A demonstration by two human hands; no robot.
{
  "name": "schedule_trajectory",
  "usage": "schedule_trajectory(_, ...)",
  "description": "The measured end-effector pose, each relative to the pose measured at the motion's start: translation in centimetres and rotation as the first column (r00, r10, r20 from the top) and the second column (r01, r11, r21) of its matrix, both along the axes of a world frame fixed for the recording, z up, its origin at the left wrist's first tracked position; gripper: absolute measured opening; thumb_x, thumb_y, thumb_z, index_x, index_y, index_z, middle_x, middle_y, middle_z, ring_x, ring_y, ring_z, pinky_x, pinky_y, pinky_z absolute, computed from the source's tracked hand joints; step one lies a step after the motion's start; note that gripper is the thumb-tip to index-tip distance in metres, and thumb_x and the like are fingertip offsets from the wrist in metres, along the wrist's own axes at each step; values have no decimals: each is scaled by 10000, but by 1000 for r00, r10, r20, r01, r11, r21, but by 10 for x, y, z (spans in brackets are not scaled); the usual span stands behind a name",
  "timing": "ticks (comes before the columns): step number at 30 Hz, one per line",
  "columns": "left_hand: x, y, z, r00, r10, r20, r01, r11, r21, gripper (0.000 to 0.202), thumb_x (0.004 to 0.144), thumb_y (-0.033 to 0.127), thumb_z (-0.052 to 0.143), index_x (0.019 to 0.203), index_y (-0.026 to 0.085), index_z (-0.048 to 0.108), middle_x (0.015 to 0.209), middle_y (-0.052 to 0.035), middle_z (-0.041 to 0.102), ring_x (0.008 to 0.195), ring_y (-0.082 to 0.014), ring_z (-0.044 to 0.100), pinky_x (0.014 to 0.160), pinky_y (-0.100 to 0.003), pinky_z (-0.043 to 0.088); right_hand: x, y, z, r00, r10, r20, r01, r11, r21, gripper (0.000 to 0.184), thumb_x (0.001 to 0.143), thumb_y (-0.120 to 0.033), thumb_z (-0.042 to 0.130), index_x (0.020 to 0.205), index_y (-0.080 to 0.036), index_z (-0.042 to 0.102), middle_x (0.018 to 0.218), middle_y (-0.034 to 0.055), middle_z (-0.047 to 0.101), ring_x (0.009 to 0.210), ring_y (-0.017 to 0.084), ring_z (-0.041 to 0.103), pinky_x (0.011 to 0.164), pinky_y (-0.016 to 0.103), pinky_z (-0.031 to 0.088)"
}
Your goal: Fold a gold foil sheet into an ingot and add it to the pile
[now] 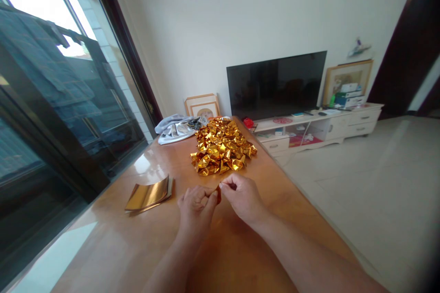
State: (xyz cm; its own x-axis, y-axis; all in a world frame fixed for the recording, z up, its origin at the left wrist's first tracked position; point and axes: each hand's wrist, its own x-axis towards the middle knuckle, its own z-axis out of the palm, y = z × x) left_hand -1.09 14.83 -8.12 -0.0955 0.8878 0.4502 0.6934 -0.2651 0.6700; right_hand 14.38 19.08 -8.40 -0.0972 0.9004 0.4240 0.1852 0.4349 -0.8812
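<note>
Gold foil piece [218, 193] is pinched between left hand [195, 203] and right hand [242, 197], each grip closed on it, over the wooden surface [240, 256], just in front of the foil pile [222, 152]. Flat foil sheet stack [149, 194] lies nearer, left of the pile; grey cloth [175, 128] lies just beside its far left edge

Bright daylight enters through the window [44, 78] at left, throwing white glare on the counter [144, 165] near its left edge; wide-angle distortion bends the frame edges, corners darkened.
</note>
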Motion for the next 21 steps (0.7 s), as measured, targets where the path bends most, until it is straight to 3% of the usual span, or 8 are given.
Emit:
schedule_trajectory(5, 5, -3, 3, 983, 40, -178, -29, 998, 63, 237, 901, 362, 606, 726, 258, 728, 787, -10, 724, 828, -215, 616, 808, -351, 413, 0, 0, -2, 998, -36, 47, 36, 999, -7, 98, 789, -210, 597, 691, -207, 597, 671, -19, 649, 622, 145, 576, 578, 253, 401)
schedule_trajectory(10, 4, -1, 0, 990, 23, -138, -17, 999, 45, 224, 906, 364, 604, 758, 258, 735, 813, -14, 728, 857, -219, 623, 813, -353, 433, -1, -1, -1, 1000, 19, 0, -19, 999, -48, 110, 791, -214, 577, 683, -210, 561, 652, -29, 594, 608, 138, 524, 565, 251, 386)
schedule_trajectory(15, -1, 2, -6, 984, -90, 151, 98, 994, -47, 256, 890, 414, 616, 778, 216, 735, 818, -42, 739, 855, -226, 657, 797, -349, 505, 0, -1, 2, 982, 133, -132, -151, 980, -133, 105, 831, -263, 571, 749, -199, 588, 701, -21, 609, 657, 147, 546, 603, 257, 422)
schedule_trajectory(21, 5, 1, -4, 811, -133, 570, 249, 960, -130, 271, 813, 410, 708, 723, 155, 692, 721, -45, 700, 719, -181, 651, 712, -300, 538, 1, 2, 1, 976, 159, -151, -187, 963, -193, 140, 839, -310, 591, 778, -186, 617, 714, -21, 601, 669, 141, 521, 634, 261, 416)
